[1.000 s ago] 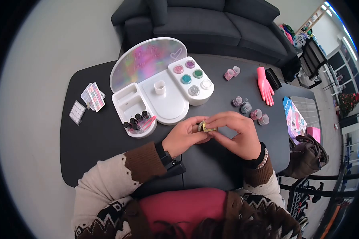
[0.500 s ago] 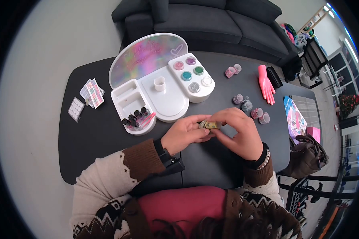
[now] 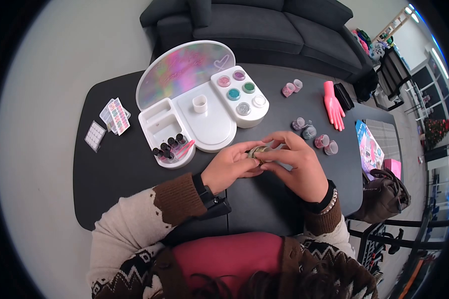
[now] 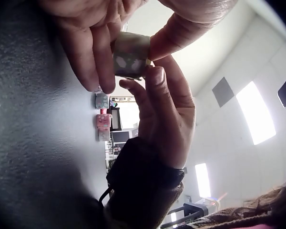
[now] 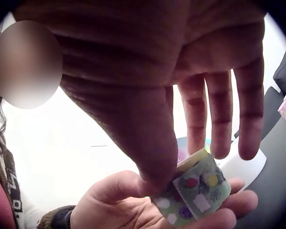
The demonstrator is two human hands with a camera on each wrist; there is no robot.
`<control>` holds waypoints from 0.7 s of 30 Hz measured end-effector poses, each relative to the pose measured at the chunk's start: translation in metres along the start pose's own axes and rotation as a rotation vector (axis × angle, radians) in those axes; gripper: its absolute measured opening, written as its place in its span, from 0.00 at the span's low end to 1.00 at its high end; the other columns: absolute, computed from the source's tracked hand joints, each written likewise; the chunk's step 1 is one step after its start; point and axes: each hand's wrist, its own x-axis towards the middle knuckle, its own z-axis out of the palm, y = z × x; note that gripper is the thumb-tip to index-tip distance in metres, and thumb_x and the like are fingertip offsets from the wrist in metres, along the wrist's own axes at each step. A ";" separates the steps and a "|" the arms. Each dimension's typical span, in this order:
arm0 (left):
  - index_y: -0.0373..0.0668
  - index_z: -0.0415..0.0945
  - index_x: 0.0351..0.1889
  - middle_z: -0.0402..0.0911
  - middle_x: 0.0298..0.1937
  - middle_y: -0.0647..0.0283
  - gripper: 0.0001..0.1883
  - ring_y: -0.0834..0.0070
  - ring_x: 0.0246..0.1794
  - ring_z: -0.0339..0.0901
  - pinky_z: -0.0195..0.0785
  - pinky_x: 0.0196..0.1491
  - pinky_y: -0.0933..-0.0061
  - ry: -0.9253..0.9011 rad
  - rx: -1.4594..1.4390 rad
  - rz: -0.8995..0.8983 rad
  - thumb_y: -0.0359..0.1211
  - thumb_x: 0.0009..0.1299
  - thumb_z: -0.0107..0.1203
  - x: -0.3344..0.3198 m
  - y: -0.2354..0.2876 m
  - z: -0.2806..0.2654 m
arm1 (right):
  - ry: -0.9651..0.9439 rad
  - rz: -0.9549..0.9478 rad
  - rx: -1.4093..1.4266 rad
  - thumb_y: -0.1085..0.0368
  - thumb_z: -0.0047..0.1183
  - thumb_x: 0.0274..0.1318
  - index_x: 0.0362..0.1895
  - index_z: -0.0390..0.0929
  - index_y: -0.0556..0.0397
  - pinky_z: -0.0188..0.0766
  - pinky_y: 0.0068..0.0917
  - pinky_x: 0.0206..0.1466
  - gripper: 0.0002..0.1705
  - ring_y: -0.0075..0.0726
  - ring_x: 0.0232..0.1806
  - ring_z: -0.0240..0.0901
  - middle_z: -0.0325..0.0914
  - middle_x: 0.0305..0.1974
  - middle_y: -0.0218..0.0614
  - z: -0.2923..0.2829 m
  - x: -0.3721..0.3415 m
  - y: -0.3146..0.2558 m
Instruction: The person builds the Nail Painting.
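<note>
Both hands meet over the near part of the table around a small roll of green patterned strip [image 3: 257, 151]. My left hand [image 3: 228, 166] holds the roll between thumb and fingers. From the other side, thumb and forefinger of my right hand [image 3: 298, 162] pinch at the strip. In the right wrist view, the patterned strip [image 5: 200, 188] has coloured dots, an overlapping layer and a pale yellow edge; the right hand's other fingers stretch out beyond it. Seen from the left wrist, the roll [image 4: 132, 56] is a short cylinder with pale blotches.
Beyond the hands stands a white nail-play station [image 3: 204, 127] with glitter pots [image 3: 234, 94], a white ring-shaped piece [image 3: 199, 104] and black-capped bottles [image 3: 168, 148]. More small rolls [image 3: 321, 141] lie right, near a pink model hand [image 3: 333, 105]. Nail sheets [image 3: 117, 117] lie left.
The yellowish flat piece that showed between the hands half a second ago is now mostly covered by my right fingers. Those fingers have shifted on the roll; the left hand stays nearly still.
</note>
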 end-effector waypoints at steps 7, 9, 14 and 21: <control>0.35 0.64 0.83 0.78 0.75 0.52 0.27 0.66 0.74 0.80 0.74 0.79 0.61 0.073 -0.039 -0.036 0.36 0.90 0.53 -0.003 0.014 0.010 | 0.101 -0.004 -0.007 0.67 0.75 0.60 0.65 0.88 0.47 0.82 0.40 0.59 0.27 0.47 0.58 0.82 0.85 0.62 0.43 -0.022 0.016 -0.006; 0.35 0.65 0.82 0.79 0.75 0.51 0.26 0.65 0.74 0.81 0.75 0.79 0.61 0.075 -0.020 -0.026 0.36 0.90 0.53 0.000 0.006 0.007 | 0.163 0.063 -0.024 0.65 0.74 0.63 0.67 0.86 0.48 0.82 0.41 0.57 0.28 0.51 0.62 0.83 0.85 0.63 0.45 -0.041 0.028 0.005; 0.35 0.67 0.80 0.80 0.73 0.49 0.24 0.63 0.73 0.82 0.75 0.79 0.59 0.083 -0.031 -0.024 0.33 0.90 0.54 0.003 0.000 0.004 | 0.047 0.157 -0.470 0.70 0.71 0.60 0.67 0.85 0.53 0.76 0.44 0.74 0.29 0.55 0.69 0.81 0.85 0.64 0.48 -0.080 0.080 0.100; 0.37 0.61 0.84 0.79 0.74 0.50 0.32 0.64 0.72 0.82 0.75 0.78 0.60 0.094 0.002 0.011 0.34 0.87 0.60 0.001 0.004 0.006 | -0.152 0.439 -0.554 0.71 0.68 0.59 0.57 0.91 0.49 0.78 0.48 0.71 0.20 0.58 0.66 0.83 0.89 0.58 0.49 -0.071 0.125 0.184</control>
